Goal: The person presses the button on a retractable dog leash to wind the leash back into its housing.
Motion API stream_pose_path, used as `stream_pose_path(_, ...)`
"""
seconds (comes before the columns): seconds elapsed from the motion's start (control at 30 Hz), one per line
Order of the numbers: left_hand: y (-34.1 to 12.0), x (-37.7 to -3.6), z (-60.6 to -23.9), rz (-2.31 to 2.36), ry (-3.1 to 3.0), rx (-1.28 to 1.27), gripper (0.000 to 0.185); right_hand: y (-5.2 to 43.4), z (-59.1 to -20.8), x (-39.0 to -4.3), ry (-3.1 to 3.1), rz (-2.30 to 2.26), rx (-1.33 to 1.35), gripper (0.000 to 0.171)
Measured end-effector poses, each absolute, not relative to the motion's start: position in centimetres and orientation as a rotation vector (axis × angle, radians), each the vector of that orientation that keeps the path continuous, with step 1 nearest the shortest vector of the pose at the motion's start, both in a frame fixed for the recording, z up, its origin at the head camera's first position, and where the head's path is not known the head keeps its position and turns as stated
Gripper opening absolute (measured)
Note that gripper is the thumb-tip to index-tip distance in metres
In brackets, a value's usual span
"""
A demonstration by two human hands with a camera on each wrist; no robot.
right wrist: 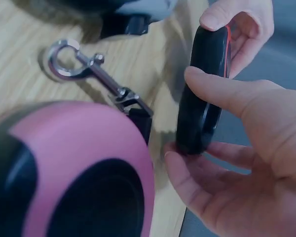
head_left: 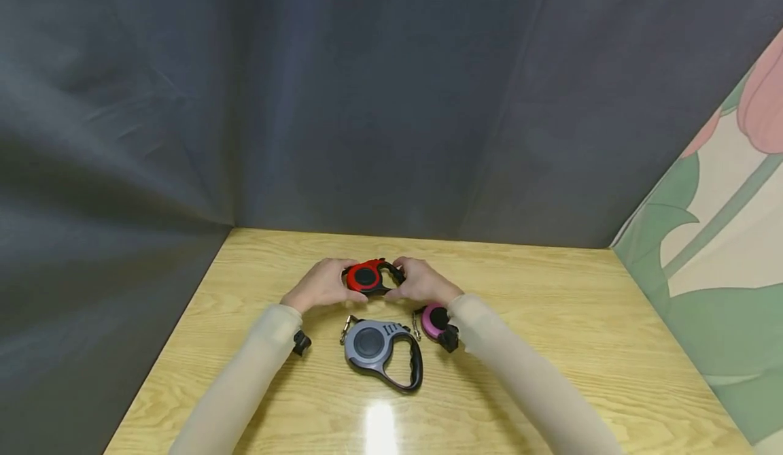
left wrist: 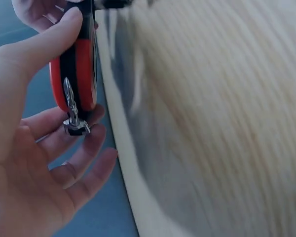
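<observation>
Between both hands is a red-and-black retractable dog leash (head_left: 365,276), lifted near the back of the table. My left hand (head_left: 324,282) grips its round body end, thumb on one edge and fingers on the other. The right hand (head_left: 425,282) pinches the black looped handle (right wrist: 204,94) between thumb and fingers. In the left wrist view a metal clip (left wrist: 72,108) hangs at the leash's end by the left fingers. Nearer on the table lies a larger grey retractable leash (head_left: 369,343). A pink retractable leash (head_left: 429,324) sits beside the right wrist, partly covered by it.
The wooden table (head_left: 538,305) ends against a dark grey curtain (head_left: 391,115) at the back and left. A floral cloth (head_left: 722,237) borders the right side. The pink leash's metal snap hook (right wrist: 101,74) lies on the tabletop.
</observation>
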State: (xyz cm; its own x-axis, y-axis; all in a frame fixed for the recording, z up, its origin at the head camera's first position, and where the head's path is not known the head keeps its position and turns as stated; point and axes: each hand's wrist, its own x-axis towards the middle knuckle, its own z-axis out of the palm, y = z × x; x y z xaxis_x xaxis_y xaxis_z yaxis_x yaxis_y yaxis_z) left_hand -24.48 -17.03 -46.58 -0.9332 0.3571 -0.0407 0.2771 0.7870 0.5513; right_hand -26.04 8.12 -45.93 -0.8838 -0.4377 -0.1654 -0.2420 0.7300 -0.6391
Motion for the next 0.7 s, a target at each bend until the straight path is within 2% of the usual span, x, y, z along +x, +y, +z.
stream_pose_path(0.1, -17.1, -24.6, -47.1, 0.808, 2.837, 0.486, 0.086, 7.9, -46.3, -26.3, 2.613, -0.830, -0.556, 0.078)
stream_pose_path(0.3, -17.0, -24.0, -47.7, 0.722, 2.857, 0.568, 0.069, 7.6, -46.6, -26.0, 2.640, -0.691, -0.582, 0.075)
stream_pose_path(0.4, -16.8, -23.6, -47.5, 0.666, 2.888, 0.585, 0.068, 7.7, -46.6, -25.8, 2.629, -0.675, -0.561, 0.079)
stream_pose_path(0.57, -16.3, -23.1, -47.2, 0.583, 2.898, 0.567, 0.078, 8.6, -46.3, -25.9, 2.591, -0.674, -0.566, 0.084)
stream_pose_path(0.7, -16.4, -22.3, -47.0, 0.542, 2.867, 0.518, 0.099, 10.8, -45.2, -25.7, 2.550, -0.694, -0.580, 0.096)
